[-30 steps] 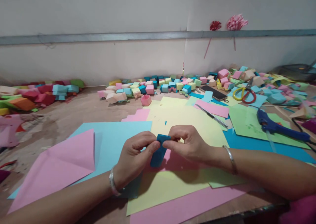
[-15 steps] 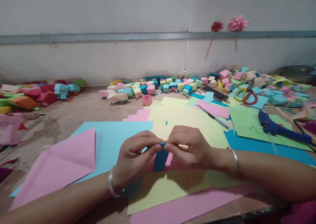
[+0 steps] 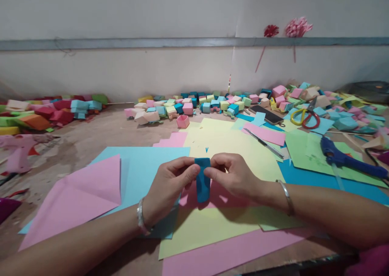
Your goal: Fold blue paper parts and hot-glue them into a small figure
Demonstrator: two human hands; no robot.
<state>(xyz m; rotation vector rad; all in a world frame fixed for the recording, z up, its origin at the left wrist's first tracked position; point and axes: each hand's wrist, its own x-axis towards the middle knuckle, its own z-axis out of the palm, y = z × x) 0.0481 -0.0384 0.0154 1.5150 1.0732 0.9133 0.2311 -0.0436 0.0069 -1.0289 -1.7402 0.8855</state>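
Between my two hands hangs a narrow blue paper strip (image 3: 203,187), its broad face toward me and its top edge pinched. My left hand (image 3: 173,180) grips its left side between thumb and fingers. On the right side, my right hand (image 3: 232,174) pinches it the same way. Below the strip lie pink paper (image 3: 219,197) and yellow paper (image 3: 225,223). A light blue sheet (image 3: 142,170) spreads to the left, partly under a folded pink sheet (image 3: 82,191). A tiny blue paper scrap (image 3: 207,150) rests just beyond my hands.
Small paper boxes (image 3: 188,105) line the wall. To the right are a pen (image 3: 264,143), a phone (image 3: 267,116), scissors (image 3: 306,116) and a blue glue gun (image 3: 349,160) on green paper. A pink glue gun (image 3: 21,150) lies at the left.
The blue strip has turned so that its face and top edge show more fully. My thumbs have moved apart to its two sides. The view has shifted slightly.
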